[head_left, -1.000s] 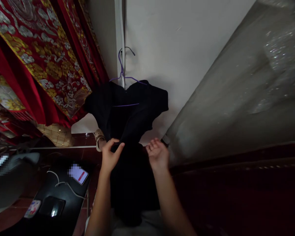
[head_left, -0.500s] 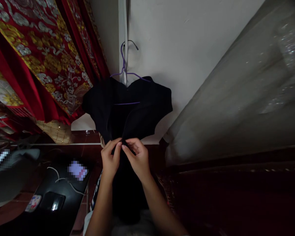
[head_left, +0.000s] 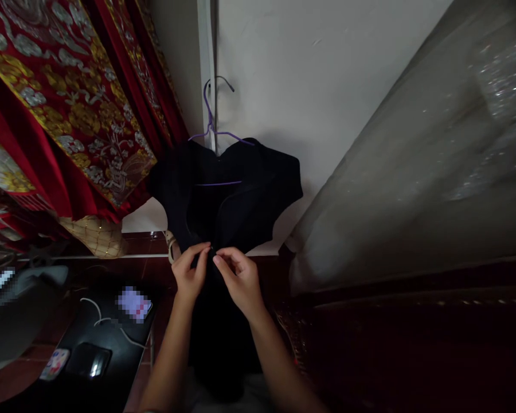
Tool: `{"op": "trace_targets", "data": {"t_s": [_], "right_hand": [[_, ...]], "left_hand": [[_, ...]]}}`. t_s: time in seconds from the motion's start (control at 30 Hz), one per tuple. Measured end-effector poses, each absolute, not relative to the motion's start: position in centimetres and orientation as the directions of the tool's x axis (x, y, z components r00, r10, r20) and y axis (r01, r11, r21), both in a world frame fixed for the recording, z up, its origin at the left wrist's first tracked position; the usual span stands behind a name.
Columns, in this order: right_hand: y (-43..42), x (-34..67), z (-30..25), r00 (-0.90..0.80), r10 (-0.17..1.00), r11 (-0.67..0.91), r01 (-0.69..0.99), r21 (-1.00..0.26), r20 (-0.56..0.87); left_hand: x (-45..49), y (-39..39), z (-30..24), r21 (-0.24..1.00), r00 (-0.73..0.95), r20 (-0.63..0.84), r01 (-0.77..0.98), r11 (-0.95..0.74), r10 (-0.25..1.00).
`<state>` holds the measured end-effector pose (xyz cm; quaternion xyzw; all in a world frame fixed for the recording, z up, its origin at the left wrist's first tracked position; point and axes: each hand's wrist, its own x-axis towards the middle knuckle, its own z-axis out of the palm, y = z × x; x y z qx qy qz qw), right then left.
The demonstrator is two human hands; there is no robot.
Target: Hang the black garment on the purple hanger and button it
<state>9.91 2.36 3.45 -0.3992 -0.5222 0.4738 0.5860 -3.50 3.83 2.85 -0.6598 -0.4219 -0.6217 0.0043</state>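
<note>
A black short-sleeved garment [head_left: 258, 189] hangs on a purple wire hanger [head_left: 210, 123] against a white wall. Both my hands meet at the garment's front opening, at about waist height. My left hand [head_left: 190, 274] pinches the left edge of the cloth with thumb and fingers closed. My right hand [head_left: 239, 278] pinches the right edge beside it, fingertips almost touching the left ones. What lies between the fingertips is too dark to make out.
Red and gold embroidered cloth [head_left: 69, 109] hangs at the left. A grey glittery fabric [head_left: 421, 172] drapes at the right. Below left, a black surface [head_left: 112, 350] carries a phone [head_left: 133, 303], a white cable [head_left: 95, 311] and a mouse [head_left: 90, 362].
One second ago my right hand was open, palm up, to the right of the garment. It has come in and closed on the front edge next to my left hand.
</note>
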Motion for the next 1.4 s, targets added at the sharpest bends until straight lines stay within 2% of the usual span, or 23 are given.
{"op": "trace_targets", "data": {"t_s": [0.2, 0.33, 0.5, 0.6, 0.77, 0.97, 1.2, 1.4], "right_hand": [[3.3, 10.7, 3.4, 0.099, 0.964, 0.26, -0.15, -0.954, 0.247], [3.1, 10.7, 3.2, 0.083, 0.975, 0.219, -0.203, -0.955, 0.206], [3.2, 11.4, 3.3, 0.173, 0.954, 0.277, -0.183, -0.943, 0.246], [3.5, 11.8, 3.5, 0.182, 0.939, 0.315, -0.108, -0.943, 0.292], [3.2, 12.0, 4.2, 0.217, 0.928, 0.318, -0.041, -0.947, 0.302], [3.1, 12.4, 5.0, 0.168, 0.928, 0.335, 0.005, -0.942, 0.331], [4.4, 13.1, 5.4, 0.253, 0.898, 0.362, 0.035, -0.931, 0.359], [4.6, 13.2, 5.2, 0.232, 0.902, 0.364, 0.045, -0.93, 0.364]], "left_hand": [[-4.4, 7.8, 6.5, 0.351, 0.129, 0.838, 0.616, -0.705, 0.53], [-3.9, 9.1, 8.7, 0.373, 0.16, 0.821, 0.576, -0.727, 0.548], [-2.9, 6.7, 6.8, 0.433, 0.287, 0.74, 0.487, -0.758, 0.608], [-2.2, 5.5, 5.2, 0.469, 0.258, 0.746, 0.451, -0.759, 0.614], [-1.8, 5.2, 5.6, 0.445, 0.214, 0.791, 0.442, -0.779, 0.574], [-1.9, 5.2, 5.7, 0.429, 0.171, 0.787, 0.539, -0.725, 0.593], [-0.6, 7.3, 6.4, 0.306, 0.235, 0.808, 0.618, -0.724, 0.541], [0.1, 7.4, 5.9, 0.373, 0.145, 0.81, 0.621, -0.689, 0.569]]}}
